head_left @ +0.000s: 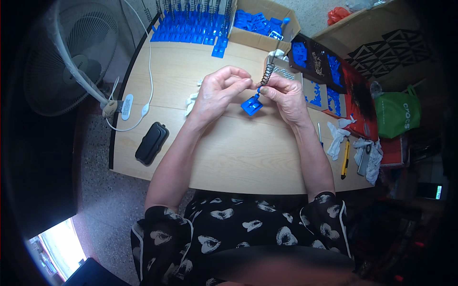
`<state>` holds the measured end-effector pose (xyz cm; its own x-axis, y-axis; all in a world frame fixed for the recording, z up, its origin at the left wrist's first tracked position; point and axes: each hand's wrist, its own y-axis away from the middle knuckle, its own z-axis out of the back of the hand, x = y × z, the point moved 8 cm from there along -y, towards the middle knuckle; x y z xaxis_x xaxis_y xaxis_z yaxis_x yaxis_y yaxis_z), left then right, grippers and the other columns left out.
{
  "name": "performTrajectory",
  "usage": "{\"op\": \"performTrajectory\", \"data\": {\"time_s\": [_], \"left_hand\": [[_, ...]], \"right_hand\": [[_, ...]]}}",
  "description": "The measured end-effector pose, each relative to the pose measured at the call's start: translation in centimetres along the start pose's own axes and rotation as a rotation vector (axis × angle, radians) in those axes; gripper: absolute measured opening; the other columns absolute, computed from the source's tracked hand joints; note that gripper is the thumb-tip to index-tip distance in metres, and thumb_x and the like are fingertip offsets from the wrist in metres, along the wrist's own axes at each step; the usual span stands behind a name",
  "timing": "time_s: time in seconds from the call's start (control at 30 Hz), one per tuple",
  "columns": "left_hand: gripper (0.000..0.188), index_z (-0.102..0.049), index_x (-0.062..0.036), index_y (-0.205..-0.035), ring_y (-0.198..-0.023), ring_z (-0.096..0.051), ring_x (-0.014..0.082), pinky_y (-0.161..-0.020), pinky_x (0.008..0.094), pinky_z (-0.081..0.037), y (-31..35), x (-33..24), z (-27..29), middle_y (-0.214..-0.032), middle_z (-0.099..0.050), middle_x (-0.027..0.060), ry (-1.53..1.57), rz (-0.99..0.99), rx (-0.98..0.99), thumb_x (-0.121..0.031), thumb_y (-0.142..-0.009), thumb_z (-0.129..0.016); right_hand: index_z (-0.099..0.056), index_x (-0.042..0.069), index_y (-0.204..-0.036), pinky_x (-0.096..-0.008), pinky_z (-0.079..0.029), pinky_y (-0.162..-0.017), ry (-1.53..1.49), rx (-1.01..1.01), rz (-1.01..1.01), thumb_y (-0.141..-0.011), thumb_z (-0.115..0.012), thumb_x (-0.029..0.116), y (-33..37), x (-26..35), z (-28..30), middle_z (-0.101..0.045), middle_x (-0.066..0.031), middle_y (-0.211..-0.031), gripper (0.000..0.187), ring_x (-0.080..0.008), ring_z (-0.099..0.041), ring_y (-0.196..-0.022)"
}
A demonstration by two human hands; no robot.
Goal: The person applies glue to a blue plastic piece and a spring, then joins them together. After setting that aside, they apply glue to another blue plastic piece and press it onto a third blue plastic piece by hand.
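Over the middle of the table I hold up a dark coil spring (267, 75) with a straight wire above it. A blue plastic base (251, 106) hangs at its lower end, tilted. My right hand (289, 101) is closed, thumb and fingers pinching where spring and base meet. From the left, my left hand (215, 94) comes close to the same joint, its thumb and forefinger pressed together; whatever lies between them is too small to make out. Behind the hands, rows of finished-looking blue bases with upright springs (188, 28) stand along the far edge.
A cardboard box of blue parts (257, 42) sits at the back. Trays of small blue pieces (315, 93) line the right side, near a yellow cutter (345, 159) and crumpled white gloves (338, 138). At left are a black case (152, 143), a white cable (150, 71) and a fan (78, 62).
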<state>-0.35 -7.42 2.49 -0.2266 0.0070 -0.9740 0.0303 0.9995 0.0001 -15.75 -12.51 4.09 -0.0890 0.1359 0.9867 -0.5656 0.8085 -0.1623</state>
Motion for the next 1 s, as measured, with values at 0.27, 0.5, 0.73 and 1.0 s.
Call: {"op": "performTrajectory", "data": {"time_s": [0.27, 0.5, 0.73, 1.0], "left_hand": [[0.048, -0.055, 0.0019, -0.134, -0.105, -0.065, 0.0133, -0.091, 0.0289, -0.053, -0.4, -3.2, -2.2, -0.115, -0.069, 0.0096, 0.103, 0.065, 0.206, -0.029, -0.098, -0.063], [0.033, -0.064, -0.0004, -0.122, -0.093, -0.068, 0.0109, -0.08, 0.0248, -0.056, -3.8, -7.0, -2.9, -0.105, -0.071, 0.0069, 0.051, -0.031, 0.074, -0.021, -0.096, -0.067], [0.03, -0.066, 0.0008, -0.118, -0.089, -0.069, 0.0116, -0.081, 0.0255, -0.056, -6.5, -7.0, -2.8, -0.1, -0.072, 0.007, 0.097, -0.055, 0.023, -0.019, -0.095, -0.067], [0.029, -0.067, 0.0029, -0.115, -0.086, -0.069, 0.0131, -0.079, 0.0268, -0.057, -8.0, -8.8, -3.5, -0.099, -0.072, 0.0084, 0.035, -0.135, -0.035, -0.016, -0.093, -0.071]], "right_hand": [[-0.07, -0.003, -0.105, -0.0251, -0.05, -0.079, -0.438, -0.007, -0.034, -0.089, -0.072, 0.008, -4.0, 3.9, 1.3, -0.071, -0.0083, -0.095, 0.019, -0.0114, -0.062, -0.081], [-0.069, -0.002, -0.106, -0.0263, -0.049, -0.08, -0.395, 0.017, 0.028, -0.092, -0.069, 0.011, -7.5, 8.0, 2.7, -0.069, -0.0051, -0.092, 0.02, -0.0106, -0.061, -0.082], [-0.071, -0.001, -0.101, -0.0259, -0.05, -0.084, -0.21, -0.04, 0.084, -0.09, -0.071, 0.013, -9.5, 10.0, 3.9, -0.071, -0.0055, -0.095, 0.018, -0.0103, -0.064, -0.088], [-0.071, -0.002, -0.102, -0.0256, -0.051, -0.082, -0.074, -0.114, 0.146, -0.09, -0.071, 0.012, -10.2, 11.3, 5.7, -0.072, -0.0063, -0.093, 0.018, -0.0103, -0.065, -0.086]]}}
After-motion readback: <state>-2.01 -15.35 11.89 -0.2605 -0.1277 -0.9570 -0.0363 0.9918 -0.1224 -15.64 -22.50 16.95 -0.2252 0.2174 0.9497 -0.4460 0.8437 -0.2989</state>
